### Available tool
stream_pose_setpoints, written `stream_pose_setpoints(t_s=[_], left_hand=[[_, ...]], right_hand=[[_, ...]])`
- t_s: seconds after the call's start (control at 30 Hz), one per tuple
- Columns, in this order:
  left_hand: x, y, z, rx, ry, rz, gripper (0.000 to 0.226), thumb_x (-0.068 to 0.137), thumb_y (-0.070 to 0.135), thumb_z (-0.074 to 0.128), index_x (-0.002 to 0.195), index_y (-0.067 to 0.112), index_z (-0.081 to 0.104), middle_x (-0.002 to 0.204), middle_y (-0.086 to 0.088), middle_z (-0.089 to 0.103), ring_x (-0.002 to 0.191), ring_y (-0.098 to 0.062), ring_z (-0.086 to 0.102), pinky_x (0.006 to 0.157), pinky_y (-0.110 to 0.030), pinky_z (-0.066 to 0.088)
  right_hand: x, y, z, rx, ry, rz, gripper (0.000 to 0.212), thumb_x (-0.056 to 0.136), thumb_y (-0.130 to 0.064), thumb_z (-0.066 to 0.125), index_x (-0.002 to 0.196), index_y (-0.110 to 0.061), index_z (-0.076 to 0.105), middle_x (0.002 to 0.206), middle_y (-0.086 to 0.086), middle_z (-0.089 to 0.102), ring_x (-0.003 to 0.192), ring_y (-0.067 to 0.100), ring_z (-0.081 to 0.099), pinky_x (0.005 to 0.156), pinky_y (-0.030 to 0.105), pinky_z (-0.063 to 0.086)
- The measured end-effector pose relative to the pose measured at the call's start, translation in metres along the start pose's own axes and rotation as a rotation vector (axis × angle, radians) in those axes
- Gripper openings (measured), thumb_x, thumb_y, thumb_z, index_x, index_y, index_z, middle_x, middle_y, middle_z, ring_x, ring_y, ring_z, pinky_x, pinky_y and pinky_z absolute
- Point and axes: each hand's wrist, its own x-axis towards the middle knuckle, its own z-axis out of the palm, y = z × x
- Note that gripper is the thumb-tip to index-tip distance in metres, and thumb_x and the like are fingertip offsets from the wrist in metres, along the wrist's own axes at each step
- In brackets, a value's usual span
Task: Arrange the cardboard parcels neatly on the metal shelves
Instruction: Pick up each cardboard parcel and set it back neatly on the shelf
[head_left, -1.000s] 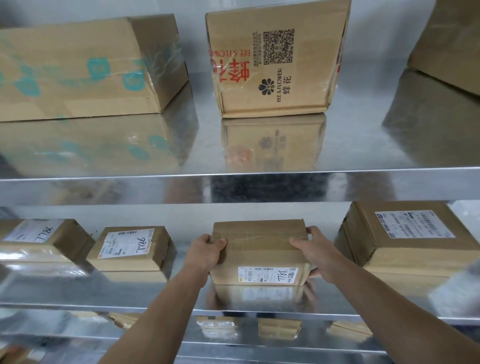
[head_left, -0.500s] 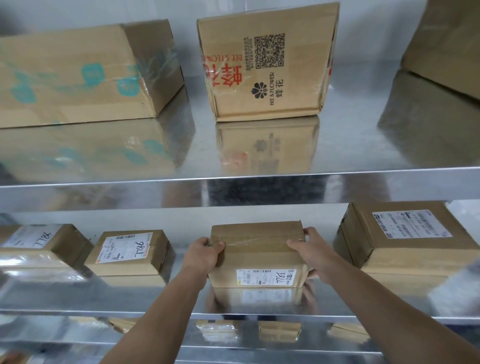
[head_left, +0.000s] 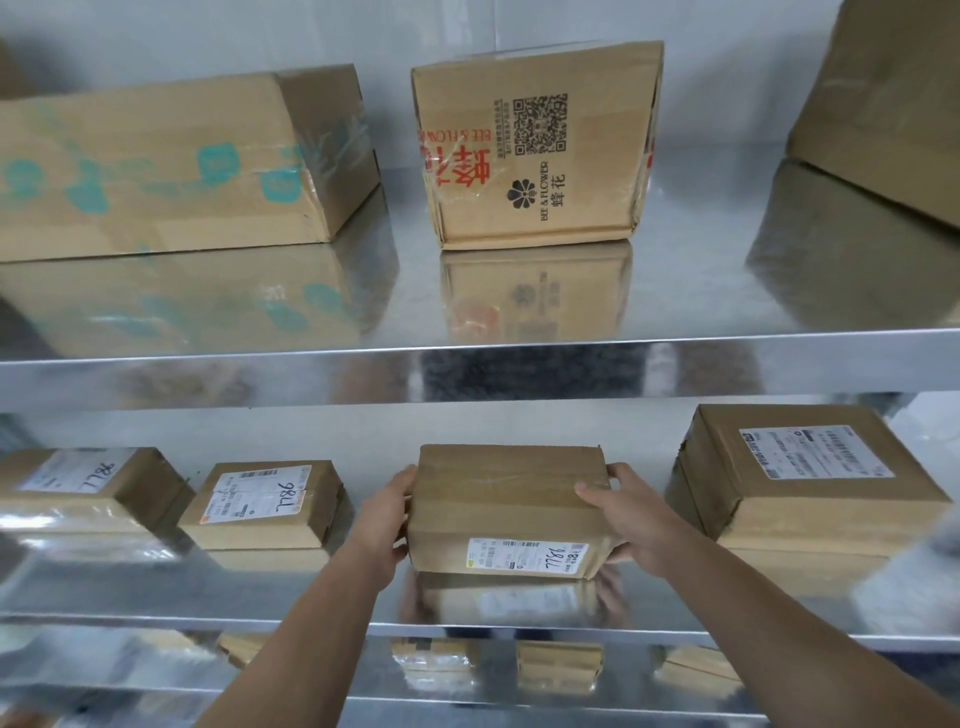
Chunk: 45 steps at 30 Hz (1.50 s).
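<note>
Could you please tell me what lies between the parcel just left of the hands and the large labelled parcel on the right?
Head view: a front-labelled parcel, gripped by the left hand and right hand.

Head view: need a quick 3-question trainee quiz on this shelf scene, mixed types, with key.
1. True or false: the left grip and the right grip both hold the centre parcel at the middle shelf.
2. The Bee & Flower box stands on: A) the upper shelf B) the middle shelf C) the floor.
3. Short answer: which face of the centre parcel bears its shipping label?
Key: 1 true; 2 A; 3 the front face, towards the camera.
</note>
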Motion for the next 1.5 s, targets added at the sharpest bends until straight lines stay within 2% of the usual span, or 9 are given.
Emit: stream_pose_setpoints(t_s=[0.13, 0.27, 0.43, 0.57, 0.7, 0.9, 1.07, 1.3, 1.5], left_hand=[[0.002, 0.002, -0.012, -0.079, 0.019, -0.030, 0.036, 0.101, 0.049, 0.053, 0.104, 0.014, 0.064, 0.089, -0.003, 0.063, 0.086, -0.022, 0.058, 0.076, -0.037, 0.048], [-0.001, 0.008, -0.025, -0.125, -0.063, -0.086, 0.044, 0.098, 0.048, 0.056, 0.119, 0.013, 0.070, 0.105, -0.009, 0.069, 0.097, -0.029, 0.064, 0.068, -0.037, 0.054], [-0.012, 0.021, -0.031, -0.099, -0.095, -0.039, 0.015, 0.097, 0.018, 0.053, 0.097, 0.008, 0.064, 0.076, -0.008, 0.064, 0.068, -0.023, 0.058, 0.055, -0.031, 0.051], [-0.018, 0.031, -0.035, -0.077, -0.107, 0.023, 0.017, 0.100, 0.015, 0.055, 0.106, 0.002, 0.064, 0.092, -0.012, 0.062, 0.074, -0.024, 0.061, 0.052, -0.030, 0.054], [-0.029, 0.040, -0.032, -0.005, -0.152, 0.123, 0.015, 0.101, 0.017, 0.056, 0.104, 0.009, 0.068, 0.078, -0.005, 0.068, 0.071, -0.021, 0.061, 0.063, -0.032, 0.052], [-0.042, 0.053, -0.025, 0.046, -0.199, 0.229, 0.020, 0.097, 0.016, 0.065, 0.115, 0.013, 0.071, 0.092, -0.007, 0.074, 0.072, -0.022, 0.066, 0.060, -0.030, 0.051], [-0.053, 0.061, -0.009, 0.123, -0.199, 0.298, 0.014, 0.094, 0.013, 0.070, 0.107, 0.015, 0.072, 0.083, -0.001, 0.073, 0.071, -0.019, 0.066, 0.069, -0.033, 0.050], [-0.055, 0.061, 0.009, 0.209, -0.183, 0.353, 0.018, 0.093, 0.017, 0.071, 0.110, 0.013, 0.071, 0.097, -0.007, 0.072, 0.083, -0.022, 0.067, 0.070, -0.035, 0.054], [-0.051, 0.060, 0.019, 0.229, -0.163, 0.356, 0.022, 0.092, 0.027, 0.071, 0.113, 0.023, 0.069, 0.108, -0.006, 0.074, 0.097, -0.023, 0.068, 0.088, -0.047, 0.056]], right_hand=[[-0.006, 0.002, 0.001, 0.128, -0.051, 0.019, 0.021, 0.102, -0.022, 0.063, 0.121, -0.023, 0.055, 0.117, 0.006, 0.068, 0.097, 0.034, 0.072, 0.078, 0.057, 0.062], [-0.008, 0.005, 0.003, 0.239, -0.111, 0.030, 0.020, 0.103, -0.018, 0.061, 0.123, -0.020, 0.057, 0.120, 0.007, 0.067, 0.101, 0.034, 0.071, 0.077, 0.057, 0.061], [-0.004, 0.013, 0.007, 0.325, -0.131, 0.066, 0.019, 0.105, -0.016, 0.057, 0.123, -0.014, 0.060, 0.120, 0.012, 0.069, 0.102, 0.033, 0.071, 0.077, 0.055, 0.060], [0.002, 0.017, 0.011, 0.265, -0.102, 0.044, 0.028, 0.102, -0.011, 0.061, 0.130, -0.012, 0.059, 0.120, 0.014, 0.071, 0.103, 0.030, 0.070, 0.087, 0.049, 0.060], [0.002, 0.016, 0.016, 0.178, -0.085, -0.003, 0.046, 0.097, -0.015, 0.070, 0.140, -0.024, 0.055, 0.124, 0.009, 0.069, 0.104, 0.028, 0.071, 0.092, 0.047, 0.059], [-0.008, 0.010, 0.028, 0.233, -0.143, -0.013, 0.032, 0.107, -0.008, 0.050, 0.135, -0.019, 0.059, 0.093, 0.003, 0.068, 0.058, 0.006, 0.068, 0.045, 0.014, 0.047], [-0.011, 0.008, 0.038, 0.204, -0.212, 0.005, 0.039, 0.110, -0.030, 0.047, 0.148, -0.030, 0.052, 0.124, 0.011, 0.068, 0.111, 0.025, 0.064, 0.097, 0.038, 0.050], [-0.019, -0.001, 0.034, 0.249, -0.221, 0.012, 0.029, 0.107, -0.040, 0.052, 0.132, -0.033, 0.065, 0.132, 0.003, 0.068, 0.127, 0.025, 0.058, 0.097, 0.063, 0.053], [-0.027, -0.029, 0.028, 0.273, -0.200, -0.064, 0.047, 0.103, -0.058, 0.046, 0.122, -0.022, 0.070, 0.124, 0.008, 0.069, 0.118, 0.026, 0.062, 0.089, 0.059, 0.055]])
